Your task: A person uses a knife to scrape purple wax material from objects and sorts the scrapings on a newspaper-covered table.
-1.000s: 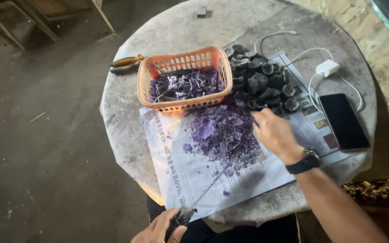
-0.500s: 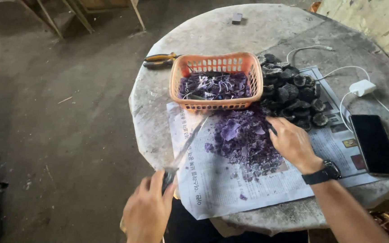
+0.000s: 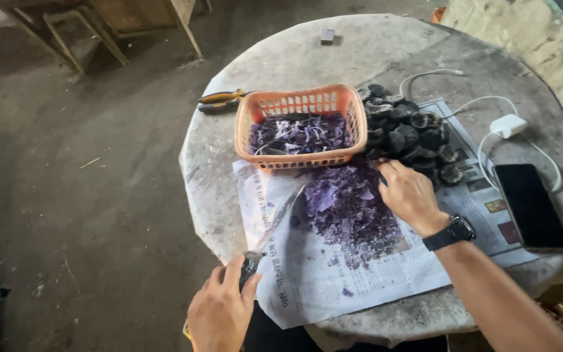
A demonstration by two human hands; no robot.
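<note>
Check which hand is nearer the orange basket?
Right. The right hand sits just below the orange basket's right corner, by the dark lumps. The left hand is at the table's near edge, gripping a knife.

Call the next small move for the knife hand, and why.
Probably sweep the knife blade right into the purple scraps. The left hand grips its handle, tip at the pile's left edge; the right hand braces the far side, below the orange basket.

My left hand grips a long metal knife; my right hand rests on the purple flake pile over spread newspaper.
</note>
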